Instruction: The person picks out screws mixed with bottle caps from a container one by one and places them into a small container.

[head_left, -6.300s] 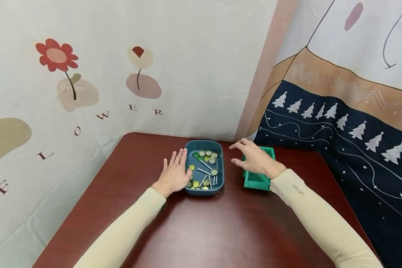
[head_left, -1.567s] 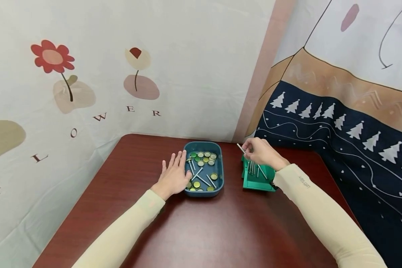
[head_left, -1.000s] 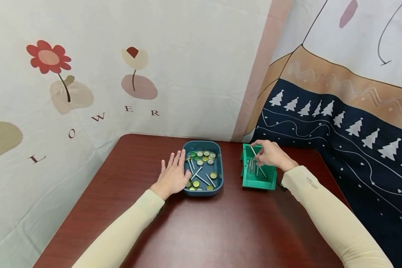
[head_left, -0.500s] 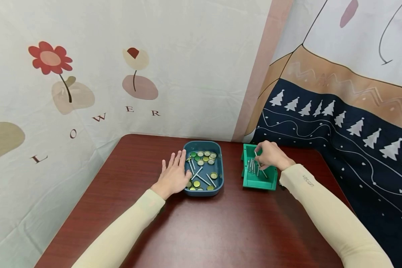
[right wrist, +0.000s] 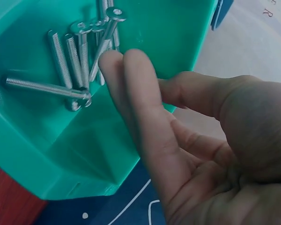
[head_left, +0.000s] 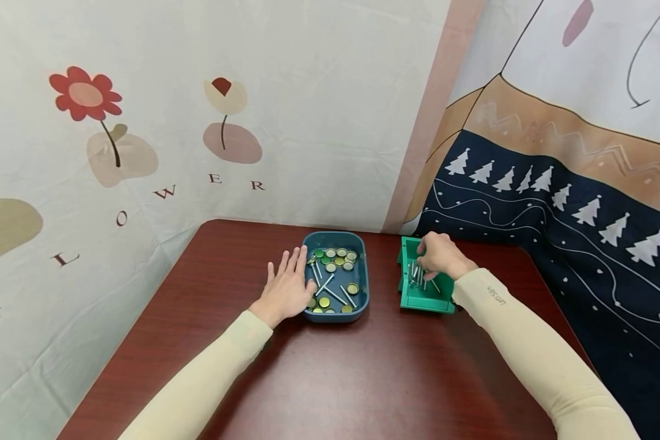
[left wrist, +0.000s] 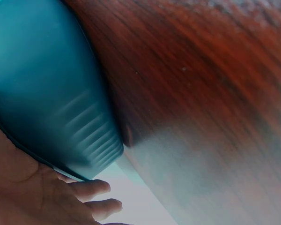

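Note:
My left hand [head_left: 286, 287] lies with straight, spread fingers against the left rim of a blue tray [head_left: 338, 317]; the left wrist view shows its palm beside the tray's outer wall [left wrist: 47, 84]. Inside the tray are bottle caps [head_left: 352, 288] and several bolts [head_left: 335, 296]. My right hand [head_left: 442, 255] hovers over a green bin [head_left: 426, 304]. In the right wrist view its fingers [right wrist: 143, 89] are loosely bent and nothing sits between them. Several silver bolts [right wrist: 61, 58] lie in the bin, close to the fingertips.
Both containers stand on a dark red wooden table [head_left: 330, 379], with a gap between them. A pale flower-printed cloth [head_left: 319, 122] hangs behind. To the right is a navy cloth with tree prints [head_left: 583, 269].
My right hand held a bolt above the green bin, lowered it in and let go; its fingers are now bare. The left hand has stayed at the tray's rim.

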